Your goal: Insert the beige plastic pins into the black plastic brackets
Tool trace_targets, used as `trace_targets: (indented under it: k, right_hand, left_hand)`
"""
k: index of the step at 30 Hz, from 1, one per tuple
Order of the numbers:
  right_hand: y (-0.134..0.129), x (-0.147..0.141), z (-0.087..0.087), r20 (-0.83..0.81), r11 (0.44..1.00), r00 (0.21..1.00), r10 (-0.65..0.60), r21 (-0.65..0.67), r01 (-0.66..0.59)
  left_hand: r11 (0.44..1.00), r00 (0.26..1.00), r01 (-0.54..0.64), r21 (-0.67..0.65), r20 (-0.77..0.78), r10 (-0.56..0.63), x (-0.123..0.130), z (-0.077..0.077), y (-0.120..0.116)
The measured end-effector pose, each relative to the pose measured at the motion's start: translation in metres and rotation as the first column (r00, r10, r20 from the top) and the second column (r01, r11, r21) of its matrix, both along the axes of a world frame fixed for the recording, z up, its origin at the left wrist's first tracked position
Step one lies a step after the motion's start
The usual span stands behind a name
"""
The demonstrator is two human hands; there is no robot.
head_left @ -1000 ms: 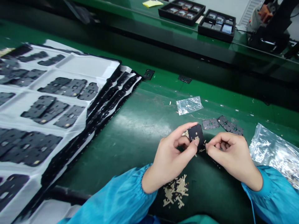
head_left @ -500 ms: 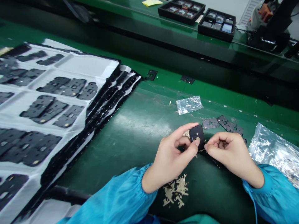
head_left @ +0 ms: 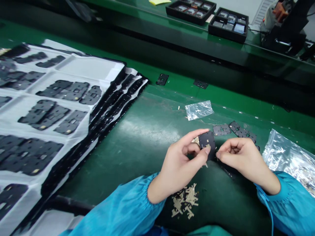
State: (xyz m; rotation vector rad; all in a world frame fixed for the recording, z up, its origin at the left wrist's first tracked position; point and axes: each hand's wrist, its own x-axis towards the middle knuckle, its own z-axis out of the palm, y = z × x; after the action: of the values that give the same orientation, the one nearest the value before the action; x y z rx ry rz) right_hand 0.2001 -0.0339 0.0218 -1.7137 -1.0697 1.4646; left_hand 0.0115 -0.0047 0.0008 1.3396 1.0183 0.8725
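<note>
Between the thumb and fingers of my left hand (head_left: 183,162) is a black plate (head_left: 206,139) with small tan pieces on its face. My right hand (head_left: 242,157) is beside the plate's right edge, its thumb and index finger pinched together; what they hold, if anything, is too small to make out. Under my right hand lies a dark part, mostly hidden. Several black plates (head_left: 221,130) lie on the green mat just beyond my hands. A pile of tan strips (head_left: 185,200) lies near my body, and more tan pieces show behind my left fingers.
Stacked white trays (head_left: 91,70) with black plates fill the left side. A small clear bag (head_left: 199,110) lies beyond my hands, a larger filled bag (head_left: 290,160) at the right. Two black compartment boxes (head_left: 227,34) stand on the shelf at the back.
The view has shifted slightly. My left hand still has the black plate, and my right hand remains pinched at its edge, with only slight movement.
</note>
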Motion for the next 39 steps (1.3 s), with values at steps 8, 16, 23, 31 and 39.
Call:
trace_targets:
  k: [8, 16, 23, 31, 39]
  right_hand:
    - [0.0024, -0.0016, 0.0036, -0.03, 1.0, 0.999, -0.018, -0.021, 0.018]
    - [0.0022, -0.0015, 0.0034, -0.038, 0.999, 0.999, -0.014, -0.04, 0.012]
    - [0.0, -0.0019, 0.0034, -0.004, 1.0, 1.0, -0.009, -0.012, 0.009]
    - [-0.0059, -0.0033, -0.0006, 0.01, 0.998, 1.0, -0.02, 0.054, 0.019]
    - [-0.0048, -0.0019, -0.0012, 0.022, 0.998, 1.0, -0.019, 0.054, 0.018]
  left_hand:
    - [1.0, 0.999, 0.002, -0.011, 0.041, -0.001, 0.001, -0.0046, 0.0017]
    - [1.0, 1.0, 0.007, -0.018, 0.031, -0.006, -0.0001, -0.0037, 0.0001]
    - [1.0, 0.999, -0.005, 0.014, 0.051, 0.004, -0.0007, -0.0098, -0.0005]
    - [0.996, 1.0, -0.008, 0.085, -0.008, 0.009, -0.0013, -0.0042, -0.001]
    - [0.997, 1.0, 0.001, 0.071, -0.011, -0.001, -0.0032, -0.0034, -0.0026]
